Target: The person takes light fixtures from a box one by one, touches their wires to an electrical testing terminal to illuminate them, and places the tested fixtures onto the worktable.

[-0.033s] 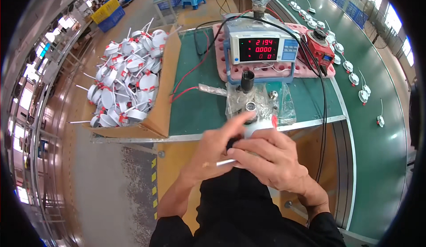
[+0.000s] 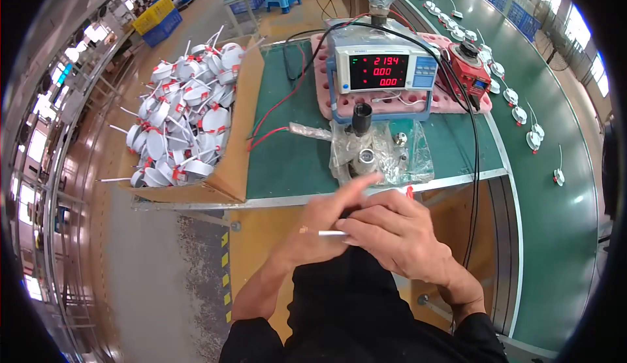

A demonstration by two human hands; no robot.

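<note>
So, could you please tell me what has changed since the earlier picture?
The red tab at the right hand moved down a little, and the white surface beside it is now hidden. The white rod looks more level. The left hand lowered its index finger slightly. On the meter, lower readings changed. Nothing was visibly released; the box stayed put.

A thin, straight white stick (image 2: 332, 233) and a small bright-red piece (image 2: 409, 192), held and mostly covered.
The stick lay nearly level just below the middle of the frame, its left end in plain sight and its right end hidden. The red piece poked up farther right and a little higher. Whether the two joined could not be seen.
</note>
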